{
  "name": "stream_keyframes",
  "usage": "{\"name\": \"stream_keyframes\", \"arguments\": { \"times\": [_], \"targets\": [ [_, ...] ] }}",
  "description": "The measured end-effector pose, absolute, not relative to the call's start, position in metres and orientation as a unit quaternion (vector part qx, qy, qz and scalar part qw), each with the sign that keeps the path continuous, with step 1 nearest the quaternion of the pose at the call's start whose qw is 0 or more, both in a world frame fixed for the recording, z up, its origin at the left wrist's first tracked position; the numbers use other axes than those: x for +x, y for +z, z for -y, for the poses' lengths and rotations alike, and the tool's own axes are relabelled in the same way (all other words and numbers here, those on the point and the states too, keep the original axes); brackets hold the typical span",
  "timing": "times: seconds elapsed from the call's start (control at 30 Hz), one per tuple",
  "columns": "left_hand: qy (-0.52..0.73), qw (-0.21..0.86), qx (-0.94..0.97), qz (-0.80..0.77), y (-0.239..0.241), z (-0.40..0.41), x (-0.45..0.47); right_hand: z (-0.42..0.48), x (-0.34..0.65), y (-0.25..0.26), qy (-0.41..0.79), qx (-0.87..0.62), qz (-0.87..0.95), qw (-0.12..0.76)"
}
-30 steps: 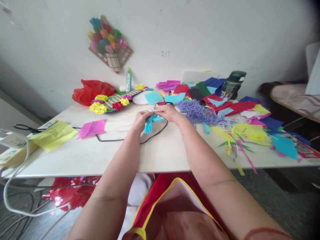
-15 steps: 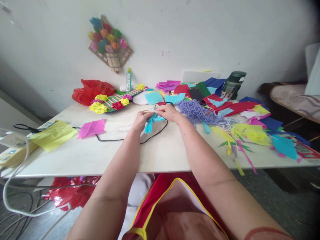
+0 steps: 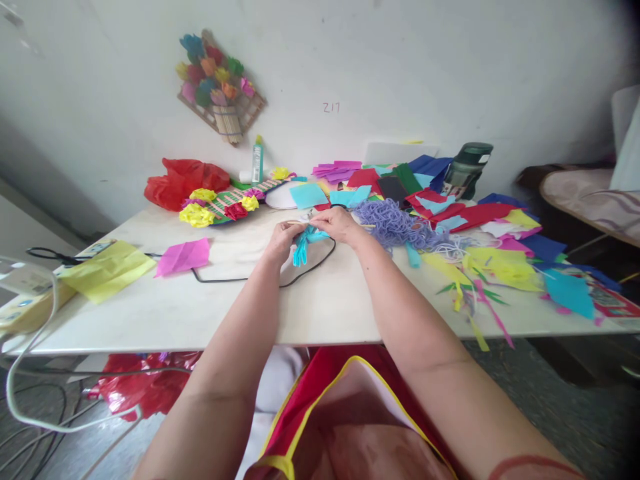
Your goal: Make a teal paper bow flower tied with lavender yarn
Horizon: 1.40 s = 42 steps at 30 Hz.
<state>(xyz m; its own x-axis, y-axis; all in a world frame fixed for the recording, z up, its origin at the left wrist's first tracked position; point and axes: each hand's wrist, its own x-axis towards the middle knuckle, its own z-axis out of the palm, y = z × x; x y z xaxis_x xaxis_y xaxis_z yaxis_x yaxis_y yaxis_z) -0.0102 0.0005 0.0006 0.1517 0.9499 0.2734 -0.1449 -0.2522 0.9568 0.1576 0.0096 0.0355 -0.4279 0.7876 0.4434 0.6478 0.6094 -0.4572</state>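
Note:
Over the middle of the table, my left hand (image 3: 284, 241) pinches a piece of light blue crepe paper (image 3: 301, 253), whose gathered strips hang below the fingers. Close beside it, my right hand (image 3: 336, 223) is closed on the same paper from the right. The fingertips hide where the paper is gripped. A thin pale stick (image 3: 369, 226) shows just right of my right hand; whether the hand holds it, I cannot tell. Behind the hands lie flat light blue paper pieces (image 3: 308, 196).
Purple yarn (image 3: 393, 223) and coloured paper scraps (image 3: 505, 267) cover the right side, near a dark bottle (image 3: 467, 170). A paper-flower piece (image 3: 225, 207), glue tube (image 3: 257, 163) and red bag (image 3: 187, 181) stand back left. A black cable (image 3: 225, 281) crosses the table; scissors (image 3: 55, 256) lie left.
Both hands stay almost in place. The hanging blue paper strips have shifted slightly right, and the thin stick now shows beside my right hand.

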Motion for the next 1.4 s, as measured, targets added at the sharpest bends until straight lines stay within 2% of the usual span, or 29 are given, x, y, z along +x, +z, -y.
{"name": "stream_keyframes", "arguments": {
  "times": [0.43,0.9,1.4],
  "targets": [
    [0.541,0.515,0.567,-0.348,0.000,-0.001,-0.010,-0.014,0.158,0.033,0.123,-0.434,0.827,0.335],
    [0.524,0.507,0.578,-0.366,0.003,0.001,-0.009,-0.028,0.158,0.023,0.191,-0.374,0.804,0.421],
    [0.519,0.490,0.598,-0.363,0.004,0.003,-0.007,-0.029,0.156,0.021,0.186,-0.367,0.806,0.426]
  ]
}}
